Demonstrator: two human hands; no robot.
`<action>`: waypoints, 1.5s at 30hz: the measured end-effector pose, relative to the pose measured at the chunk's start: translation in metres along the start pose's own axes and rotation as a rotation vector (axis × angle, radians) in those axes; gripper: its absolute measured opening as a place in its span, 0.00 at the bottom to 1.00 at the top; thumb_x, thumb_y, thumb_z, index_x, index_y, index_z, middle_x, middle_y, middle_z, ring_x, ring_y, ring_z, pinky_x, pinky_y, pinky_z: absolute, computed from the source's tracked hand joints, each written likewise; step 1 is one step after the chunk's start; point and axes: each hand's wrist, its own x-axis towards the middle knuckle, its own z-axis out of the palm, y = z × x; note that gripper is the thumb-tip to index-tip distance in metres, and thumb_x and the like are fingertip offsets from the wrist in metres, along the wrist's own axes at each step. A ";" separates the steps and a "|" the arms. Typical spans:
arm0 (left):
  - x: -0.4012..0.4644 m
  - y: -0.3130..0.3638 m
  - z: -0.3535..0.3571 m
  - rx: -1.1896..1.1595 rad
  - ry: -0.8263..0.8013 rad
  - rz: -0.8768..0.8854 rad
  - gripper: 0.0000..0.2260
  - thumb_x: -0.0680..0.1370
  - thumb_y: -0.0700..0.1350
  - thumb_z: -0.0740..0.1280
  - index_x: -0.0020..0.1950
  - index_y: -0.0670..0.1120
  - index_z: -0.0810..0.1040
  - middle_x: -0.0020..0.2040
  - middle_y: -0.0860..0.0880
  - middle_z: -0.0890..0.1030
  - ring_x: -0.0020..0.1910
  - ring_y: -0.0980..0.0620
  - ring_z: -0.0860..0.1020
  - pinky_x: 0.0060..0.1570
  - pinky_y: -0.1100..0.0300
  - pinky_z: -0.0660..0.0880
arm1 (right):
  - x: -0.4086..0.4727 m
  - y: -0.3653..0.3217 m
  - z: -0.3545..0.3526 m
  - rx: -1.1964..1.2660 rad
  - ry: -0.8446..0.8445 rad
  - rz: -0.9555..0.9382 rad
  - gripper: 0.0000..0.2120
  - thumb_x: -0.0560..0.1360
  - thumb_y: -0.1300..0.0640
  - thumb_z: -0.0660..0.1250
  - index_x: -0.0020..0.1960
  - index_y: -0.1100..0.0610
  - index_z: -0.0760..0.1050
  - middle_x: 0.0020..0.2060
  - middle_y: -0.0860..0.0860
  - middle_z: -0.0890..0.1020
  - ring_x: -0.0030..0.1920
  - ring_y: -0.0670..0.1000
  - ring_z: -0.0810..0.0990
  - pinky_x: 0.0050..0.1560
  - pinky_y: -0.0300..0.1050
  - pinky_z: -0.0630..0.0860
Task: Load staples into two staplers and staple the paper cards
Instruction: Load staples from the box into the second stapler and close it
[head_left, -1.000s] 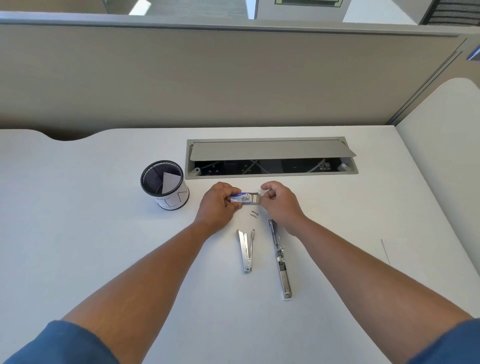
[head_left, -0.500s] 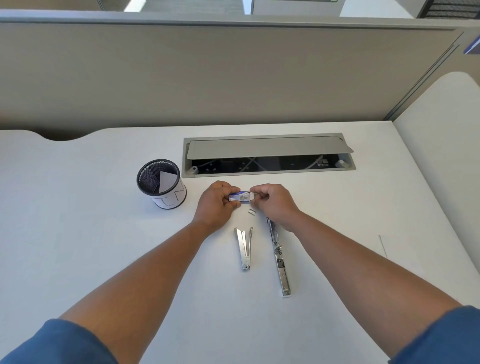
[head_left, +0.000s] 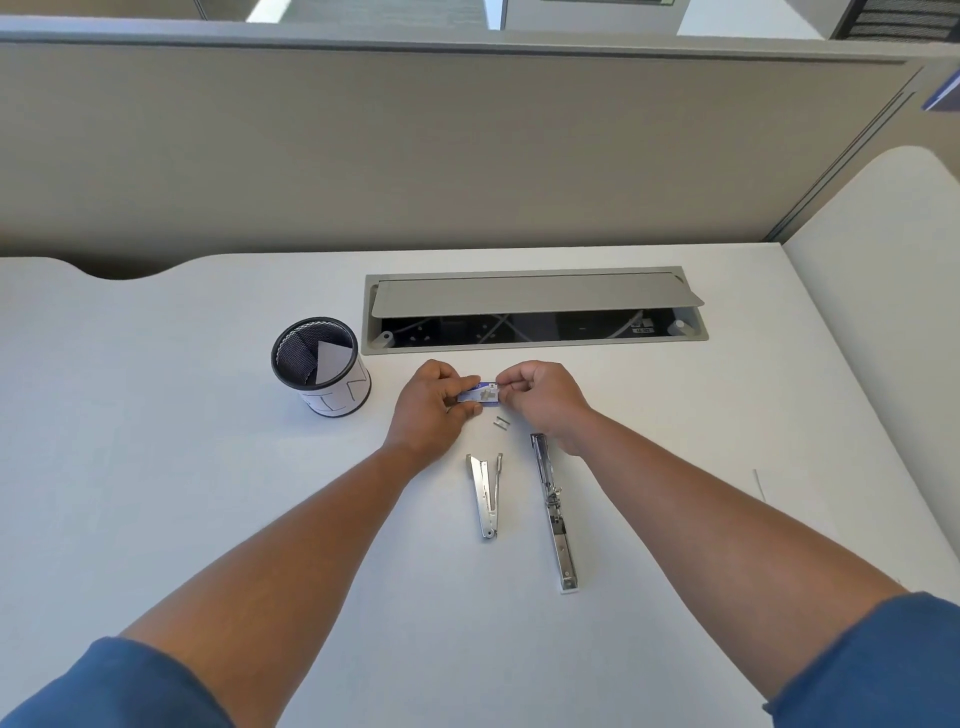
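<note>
Print on the small blue box and the cup's paper is too small to read

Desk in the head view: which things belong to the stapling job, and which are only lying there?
For the job:
- staple box, held by left hand and right hand
- loose staples
- short stapler, open
- long stapler, opened flat
- paper cards in the mesh cup

Only lying there:
- cable tray in the desk
- partition wall
</note>
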 end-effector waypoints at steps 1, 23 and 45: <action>0.000 0.000 0.001 0.000 0.001 -0.002 0.18 0.74 0.40 0.76 0.64 0.45 0.83 0.51 0.50 0.75 0.47 0.52 0.76 0.46 0.77 0.68 | 0.000 0.000 0.000 0.005 -0.003 0.000 0.08 0.77 0.59 0.71 0.44 0.46 0.82 0.43 0.45 0.84 0.45 0.44 0.81 0.41 0.35 0.74; -0.015 0.006 0.001 -0.016 0.049 -0.057 0.25 0.75 0.39 0.75 0.71 0.49 0.75 0.58 0.52 0.71 0.49 0.55 0.75 0.54 0.68 0.73 | -0.023 0.018 -0.016 0.169 -0.001 -0.085 0.13 0.79 0.68 0.65 0.54 0.53 0.81 0.45 0.48 0.85 0.45 0.40 0.82 0.46 0.32 0.76; -0.015 0.068 0.010 0.672 -0.254 0.154 0.08 0.77 0.40 0.69 0.49 0.51 0.85 0.50 0.52 0.78 0.56 0.48 0.72 0.53 0.57 0.73 | -0.123 0.083 -0.034 0.336 -0.041 -0.099 0.15 0.66 0.60 0.73 0.53 0.53 0.81 0.47 0.43 0.82 0.49 0.41 0.79 0.52 0.34 0.75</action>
